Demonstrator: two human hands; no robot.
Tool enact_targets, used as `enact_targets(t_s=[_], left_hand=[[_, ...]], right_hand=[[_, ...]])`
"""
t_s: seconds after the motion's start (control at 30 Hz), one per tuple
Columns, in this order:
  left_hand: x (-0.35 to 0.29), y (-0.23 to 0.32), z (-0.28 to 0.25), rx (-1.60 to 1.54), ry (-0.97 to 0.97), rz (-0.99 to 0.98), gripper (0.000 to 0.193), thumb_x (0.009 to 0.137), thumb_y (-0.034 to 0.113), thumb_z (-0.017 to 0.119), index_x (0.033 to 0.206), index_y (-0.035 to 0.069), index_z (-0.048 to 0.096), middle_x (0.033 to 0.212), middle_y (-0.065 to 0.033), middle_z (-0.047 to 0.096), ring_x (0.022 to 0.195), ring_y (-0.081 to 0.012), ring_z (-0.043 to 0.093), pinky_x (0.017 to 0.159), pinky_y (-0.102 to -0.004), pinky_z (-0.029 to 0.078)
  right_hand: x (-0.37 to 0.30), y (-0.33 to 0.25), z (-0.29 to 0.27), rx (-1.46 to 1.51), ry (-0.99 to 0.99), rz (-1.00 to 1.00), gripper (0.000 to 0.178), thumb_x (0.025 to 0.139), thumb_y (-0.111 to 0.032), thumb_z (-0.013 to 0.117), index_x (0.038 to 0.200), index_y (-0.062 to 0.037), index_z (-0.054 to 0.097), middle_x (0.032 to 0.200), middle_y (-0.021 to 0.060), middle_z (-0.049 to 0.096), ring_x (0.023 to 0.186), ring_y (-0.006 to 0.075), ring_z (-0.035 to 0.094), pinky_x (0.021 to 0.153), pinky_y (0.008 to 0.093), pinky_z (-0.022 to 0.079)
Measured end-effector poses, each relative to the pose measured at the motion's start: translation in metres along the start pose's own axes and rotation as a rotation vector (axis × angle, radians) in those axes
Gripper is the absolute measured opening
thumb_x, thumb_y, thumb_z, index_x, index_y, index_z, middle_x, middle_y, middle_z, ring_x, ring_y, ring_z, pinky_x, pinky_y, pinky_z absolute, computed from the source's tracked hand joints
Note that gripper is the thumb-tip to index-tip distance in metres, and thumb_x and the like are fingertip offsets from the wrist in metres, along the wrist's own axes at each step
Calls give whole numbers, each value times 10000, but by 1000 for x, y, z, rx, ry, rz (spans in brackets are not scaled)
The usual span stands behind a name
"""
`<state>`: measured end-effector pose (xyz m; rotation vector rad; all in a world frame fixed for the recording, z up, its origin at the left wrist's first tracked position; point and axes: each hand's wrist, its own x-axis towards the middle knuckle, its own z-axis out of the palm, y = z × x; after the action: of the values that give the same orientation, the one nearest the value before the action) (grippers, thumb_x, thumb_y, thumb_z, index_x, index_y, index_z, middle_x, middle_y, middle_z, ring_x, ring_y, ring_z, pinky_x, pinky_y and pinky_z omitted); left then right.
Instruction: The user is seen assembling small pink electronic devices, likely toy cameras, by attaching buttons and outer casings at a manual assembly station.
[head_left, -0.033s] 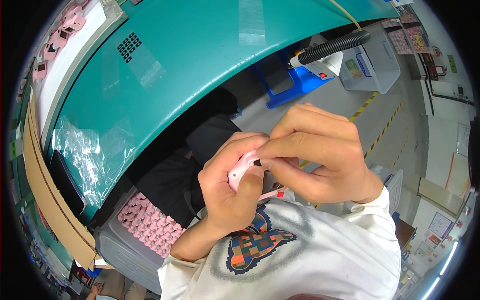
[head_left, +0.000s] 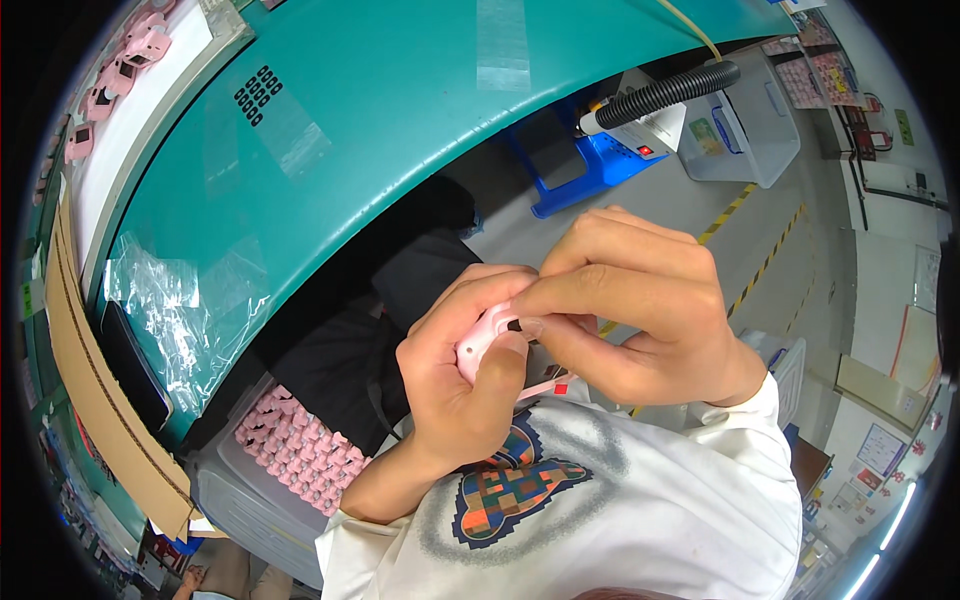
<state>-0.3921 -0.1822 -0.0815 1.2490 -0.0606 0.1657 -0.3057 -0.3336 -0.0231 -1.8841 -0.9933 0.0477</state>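
Note:
My left hand (head_left: pixel 465 365) is closed around a small pink plastic housing (head_left: pixel 474 352), its thumb lying across the front. Thumb and forefinger of my right hand (head_left: pixel 640 310) pinch a small black piece (head_left: pixel 515 325) against the housing's edge. The fingers hide most of this piece, so its exact kind does not show. Below the hands, a pink part with thin wires and a red tab (head_left: pixel 561 389) sticks out; whether it is joined to the housing I cannot tell. Both hands are above my lap, in front of a white printed shirt.
A green-covered table (head_left: pixel 400 90) curves across the far side, with small black oval pieces (head_left: pixel 259 95) and clear plastic film (head_left: pixel 170 310) on it. A bin of pink parts (head_left: pixel 300 450) stands at lower left. A blue stool (head_left: pixel 590 180), ribbed black hose (head_left: pixel 660 98) and clear tub (head_left: pixel 750 130) are at right.

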Motion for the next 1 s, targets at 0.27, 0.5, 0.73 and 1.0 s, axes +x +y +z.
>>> enact_targets(t_s=[0.27,0.5,0.73,1.0], left_hand=[[1,0,-1,-93,33,-104,376,809,-15,518,1161,-66,640,1088,-170,649,881,-213,576,811,-282,474],[5,13,-15,-144,63,-107,330,819,24,538,1112,-47,673,1071,-165,673,905,-224,593,845,-299,477],[0,77,-77,260,269,130,305,773,50,562,1022,-41,713,1036,-178,699,864,-242,617,814,-320,495],[112,157,-206,794,602,-6,288,968,197,556,1129,-9,679,1139,-125,668,978,-221,617,774,-302,552]], right_hand=[[4,4,0,66,-34,14,225,711,100,674,891,-8,756,786,46,631,629,135,484,587,233,398],[12,13,8,419,5,118,213,807,101,591,955,31,727,810,100,645,678,172,519,646,260,425],[51,53,26,91,197,-80,240,859,80,589,1054,25,719,1031,137,654,825,210,558,732,284,447],[126,71,76,-290,19,-142,346,906,-143,670,1229,-22,687,1297,110,613,1215,286,556,1011,368,434]])
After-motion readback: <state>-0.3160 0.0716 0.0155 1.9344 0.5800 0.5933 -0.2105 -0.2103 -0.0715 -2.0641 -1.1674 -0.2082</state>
